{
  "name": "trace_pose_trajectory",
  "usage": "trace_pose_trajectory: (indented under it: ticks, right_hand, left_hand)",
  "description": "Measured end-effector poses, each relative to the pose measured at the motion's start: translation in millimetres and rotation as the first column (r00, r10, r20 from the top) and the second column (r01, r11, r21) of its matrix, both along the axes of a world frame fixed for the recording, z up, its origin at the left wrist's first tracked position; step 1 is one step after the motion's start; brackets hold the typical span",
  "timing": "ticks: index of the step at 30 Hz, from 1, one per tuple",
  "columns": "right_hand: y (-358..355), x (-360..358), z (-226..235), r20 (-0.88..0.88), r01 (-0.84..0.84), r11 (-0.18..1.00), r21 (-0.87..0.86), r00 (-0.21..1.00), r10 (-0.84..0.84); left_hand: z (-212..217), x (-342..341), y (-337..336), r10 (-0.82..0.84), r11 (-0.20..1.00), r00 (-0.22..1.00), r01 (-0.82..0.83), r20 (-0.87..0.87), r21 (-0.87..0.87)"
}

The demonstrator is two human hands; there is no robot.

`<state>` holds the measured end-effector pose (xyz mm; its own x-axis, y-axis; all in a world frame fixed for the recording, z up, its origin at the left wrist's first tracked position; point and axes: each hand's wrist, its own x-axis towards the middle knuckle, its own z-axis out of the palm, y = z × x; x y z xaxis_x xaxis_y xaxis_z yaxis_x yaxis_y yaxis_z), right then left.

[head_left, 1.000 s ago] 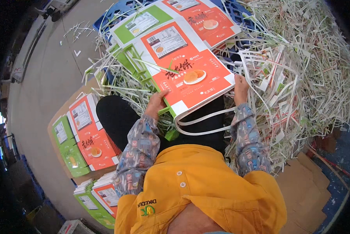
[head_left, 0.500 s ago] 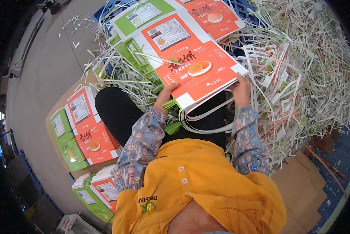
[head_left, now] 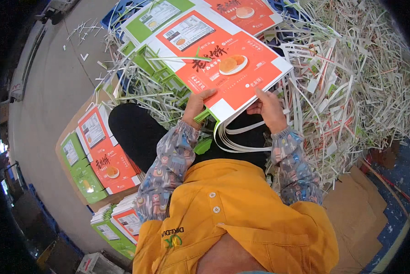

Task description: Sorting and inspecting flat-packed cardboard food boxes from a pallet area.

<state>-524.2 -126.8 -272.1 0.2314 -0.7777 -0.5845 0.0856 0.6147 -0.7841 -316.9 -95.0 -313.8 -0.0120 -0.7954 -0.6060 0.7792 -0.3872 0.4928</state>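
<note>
A stack of printed cardboard sheets (head_left: 241,75), orange with white corners and a picture of round cakes, lies in front of me above my lap. My left hand (head_left: 196,106) is closed on its near left edge, thumb on top. My right hand (head_left: 269,109) grips the near edge further right, its thumb on top and its fingers curled beneath. White trim strips (head_left: 234,144) hang in loops from the near edge between my hands. Green trim strips (head_left: 161,75) stick out along the left side, and one loose strip lies across the top sheet.
More green sheets (head_left: 161,18) and orange sheets (head_left: 246,13) lie beyond, over a blue plastic crate (head_left: 116,18). Paper shreds (head_left: 360,68) heap up on the right. Stacked printed sheets (head_left: 106,155) stand to my left. Flattened brown cardboard (head_left: 355,223) lies at the lower right.
My right hand has shifted left along the near edge, from the right corner toward the middle. The left hand has barely moved and keeps its grip.
</note>
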Motion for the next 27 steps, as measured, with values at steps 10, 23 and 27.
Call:
trace_pose_trajectory:
  ticks: [10, 23, 27]
  right_hand:
    - [-2.8, 3.1, 26.3, 0.279, -0.004, 0.964, -0.266, 0.957, 0.081]
    - [18.0, 21.2, 39.5, 0.664, 0.27, 0.958, -0.093, 0.734, -0.143]
    - [18.1, 27.4, 37.1, 0.815, 0.213, 0.973, 0.092, 0.545, -0.196]
  left_hand:
    - [35.6, 5.2, -6.2, 0.169, 0.979, 0.983, -0.176, -0.079, -0.105]
    - [47.0, 10.6, -6.4, 0.179, 0.973, 0.969, -0.2, -0.171, -0.114]
    - [50.6, 9.7, -8.0, 0.195, 0.974, 0.965, -0.211, -0.178, -0.077]
